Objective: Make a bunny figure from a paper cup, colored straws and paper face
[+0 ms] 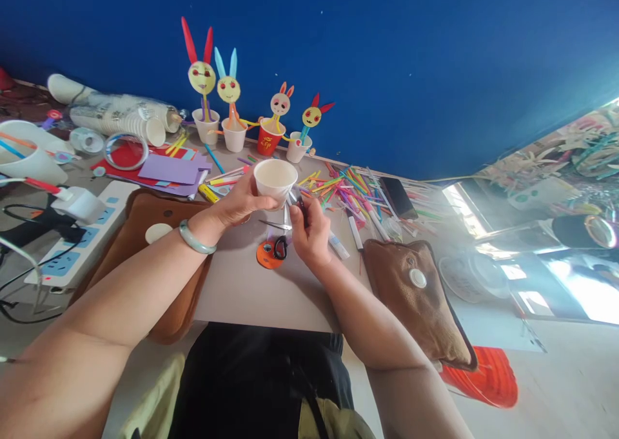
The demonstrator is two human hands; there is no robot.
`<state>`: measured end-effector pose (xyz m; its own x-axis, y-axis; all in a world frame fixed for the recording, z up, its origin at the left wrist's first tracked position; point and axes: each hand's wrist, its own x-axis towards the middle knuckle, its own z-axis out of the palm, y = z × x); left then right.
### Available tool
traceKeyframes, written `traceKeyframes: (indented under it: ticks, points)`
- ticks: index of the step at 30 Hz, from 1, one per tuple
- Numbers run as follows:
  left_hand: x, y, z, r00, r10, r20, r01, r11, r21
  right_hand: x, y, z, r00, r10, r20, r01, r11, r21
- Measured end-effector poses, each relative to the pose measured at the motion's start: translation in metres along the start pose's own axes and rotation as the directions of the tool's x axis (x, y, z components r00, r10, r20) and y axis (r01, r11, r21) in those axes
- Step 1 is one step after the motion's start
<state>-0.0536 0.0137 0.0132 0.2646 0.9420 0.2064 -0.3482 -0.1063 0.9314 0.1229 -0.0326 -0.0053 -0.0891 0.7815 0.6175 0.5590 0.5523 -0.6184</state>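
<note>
Blue wall (377, 71) and four rabbit-eared cup figures (235, 136) stand beyond the fingers (264, 202). Left hand (242, 200) is curled around a white paper cup (275, 184); right hand (312, 231) grips a half-hidden dark tool (302, 205) beside it. Scissors (285, 227) lie below, between both hands' fingers.

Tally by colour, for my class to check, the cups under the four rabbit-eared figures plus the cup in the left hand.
White cups in the row: 3
Red cup in the row: 1
White cup in the left hand: 1
Total: 5
</note>
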Motion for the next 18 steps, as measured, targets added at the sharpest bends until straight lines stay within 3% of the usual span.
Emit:
traceKeyframes:
  ticks: [7, 13, 18]
  points:
    - [-0.0006, 0.0043, 0.0017, 0.997, -0.057, 0.056, 0.056, 0.998, 0.026, -0.002, -0.0026, 0.0006, 0.999, -0.025, 0.037, 0.025, 1.0, -0.011]
    - [0.0022, 0.0004, 0.0007, 0.997, -0.002, -0.08, 0.008, 0.998, 0.066, 0.0005, -0.0026, -0.0027, 0.999, 0.007, 0.048, -0.004, 0.999, -0.054]
    - [0.0046, -0.005, -0.0031, 0.987, 0.017, -0.159, 0.003, 0.992, 0.129, 0.0031, -0.0004, -0.0048, 0.992, 0.03, 0.123, -0.003, 0.977, -0.215]
